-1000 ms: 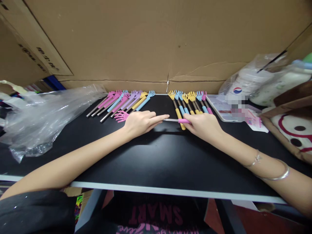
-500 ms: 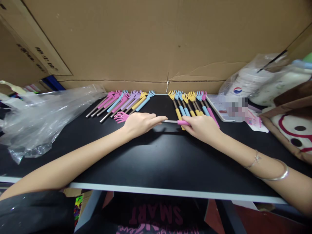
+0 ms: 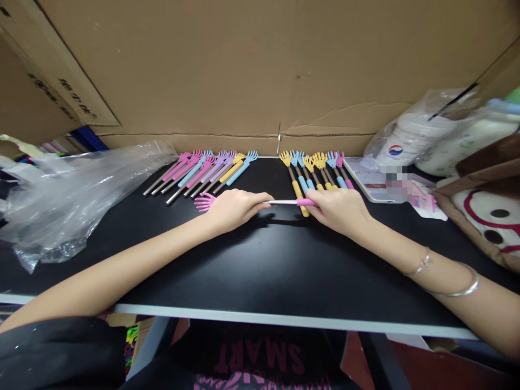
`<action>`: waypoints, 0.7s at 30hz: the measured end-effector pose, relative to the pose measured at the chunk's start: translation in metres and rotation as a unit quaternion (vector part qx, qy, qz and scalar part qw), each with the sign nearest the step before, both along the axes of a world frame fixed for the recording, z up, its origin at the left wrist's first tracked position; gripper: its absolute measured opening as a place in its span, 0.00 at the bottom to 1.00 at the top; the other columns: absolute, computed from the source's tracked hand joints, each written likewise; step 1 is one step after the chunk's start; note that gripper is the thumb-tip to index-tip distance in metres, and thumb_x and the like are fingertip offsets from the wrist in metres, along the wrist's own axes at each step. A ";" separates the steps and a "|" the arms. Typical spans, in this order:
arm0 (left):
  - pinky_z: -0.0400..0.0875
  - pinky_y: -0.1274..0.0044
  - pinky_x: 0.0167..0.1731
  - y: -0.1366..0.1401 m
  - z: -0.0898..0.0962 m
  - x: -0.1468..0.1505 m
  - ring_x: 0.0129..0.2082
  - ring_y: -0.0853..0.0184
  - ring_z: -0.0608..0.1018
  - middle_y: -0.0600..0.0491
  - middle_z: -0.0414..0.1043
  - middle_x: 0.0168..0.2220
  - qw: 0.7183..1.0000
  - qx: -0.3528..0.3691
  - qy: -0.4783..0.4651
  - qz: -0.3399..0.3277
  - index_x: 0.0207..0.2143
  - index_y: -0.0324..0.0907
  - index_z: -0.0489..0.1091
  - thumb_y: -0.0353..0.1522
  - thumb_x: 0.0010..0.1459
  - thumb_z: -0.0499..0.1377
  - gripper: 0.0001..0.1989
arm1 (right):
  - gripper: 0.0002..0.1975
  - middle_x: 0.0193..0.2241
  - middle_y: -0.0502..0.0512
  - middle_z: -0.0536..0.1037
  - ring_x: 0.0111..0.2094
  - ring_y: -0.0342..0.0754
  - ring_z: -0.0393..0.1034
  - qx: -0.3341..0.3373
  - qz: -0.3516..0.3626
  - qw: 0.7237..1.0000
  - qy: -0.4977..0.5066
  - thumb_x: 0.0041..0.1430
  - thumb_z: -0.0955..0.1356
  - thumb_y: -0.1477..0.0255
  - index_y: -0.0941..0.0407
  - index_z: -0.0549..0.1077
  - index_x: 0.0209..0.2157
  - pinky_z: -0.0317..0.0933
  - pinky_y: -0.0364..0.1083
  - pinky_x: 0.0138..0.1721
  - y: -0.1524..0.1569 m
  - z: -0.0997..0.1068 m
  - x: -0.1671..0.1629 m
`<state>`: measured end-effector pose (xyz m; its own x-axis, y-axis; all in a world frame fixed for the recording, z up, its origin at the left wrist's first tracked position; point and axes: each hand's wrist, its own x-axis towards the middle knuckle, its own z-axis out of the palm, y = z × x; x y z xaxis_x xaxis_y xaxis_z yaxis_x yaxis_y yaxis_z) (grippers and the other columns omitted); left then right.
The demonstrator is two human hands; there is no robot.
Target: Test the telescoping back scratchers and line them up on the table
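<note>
A pink back scratcher [image 3: 283, 202] with a metal rod lies level between my hands, above the black table [image 3: 260, 271]. My left hand [image 3: 233, 210] is closed around its claw end; the pink claw pokes out to the left of the palm. Around the pink sleeve at the other end, my right hand [image 3: 339, 210] is closed. Just beyond my left hand lie several back scratchers [image 3: 207, 168] in pink, purple, blue and yellow. Another row of back scratchers [image 3: 314, 168], mostly yellow and blue, lies behind my right hand, which partly covers their lower ends.
A clear plastic bag [image 3: 85, 189] spreads over the left side. At the right lie a phone [image 3: 365, 181], wrapped white cups [image 3: 418, 135] and a brown-edged bag [image 3: 487, 216]. A cardboard wall [image 3: 260, 70] rises behind the table.
My left hand has shifted slightly right along with the claw, and its fingers have curled more tightly around the rod. My right hand stays almost in place on the sleeve.
</note>
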<state>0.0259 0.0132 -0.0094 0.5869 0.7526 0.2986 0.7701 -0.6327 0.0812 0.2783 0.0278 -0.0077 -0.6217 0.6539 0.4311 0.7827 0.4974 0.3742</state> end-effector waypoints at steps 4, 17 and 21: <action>0.62 0.81 0.30 0.004 0.001 -0.003 0.32 0.69 0.77 0.55 0.77 0.34 0.991 -0.110 -0.062 -0.046 0.46 0.46 0.69 0.40 0.67 0.45 0.16 | 0.28 0.17 0.53 0.74 0.18 0.41 0.64 0.013 0.006 1.000 -0.003 0.65 0.53 0.57 0.57 0.72 0.24 0.36 0.43 0.21 -0.001 0.003 0.000; 0.61 0.80 0.29 0.004 -0.004 0.001 0.29 0.67 0.77 0.56 0.75 0.31 0.993 -0.117 -0.013 -0.022 0.45 0.47 0.67 0.40 0.67 0.43 0.16 | 0.26 0.17 0.54 0.74 0.19 0.43 0.65 0.007 0.000 1.000 -0.013 0.65 0.55 0.57 0.56 0.73 0.25 0.35 0.42 0.21 0.003 -0.002 0.000; 0.56 0.80 0.24 0.005 -0.003 0.001 0.29 0.67 0.77 0.56 0.76 0.32 0.998 -0.057 0.029 0.000 0.46 0.48 0.66 0.42 0.66 0.43 0.17 | 0.26 0.17 0.53 0.74 0.19 0.43 0.65 -0.004 -0.008 1.000 -0.005 0.65 0.54 0.56 0.56 0.74 0.27 0.36 0.43 0.22 0.005 -0.003 0.000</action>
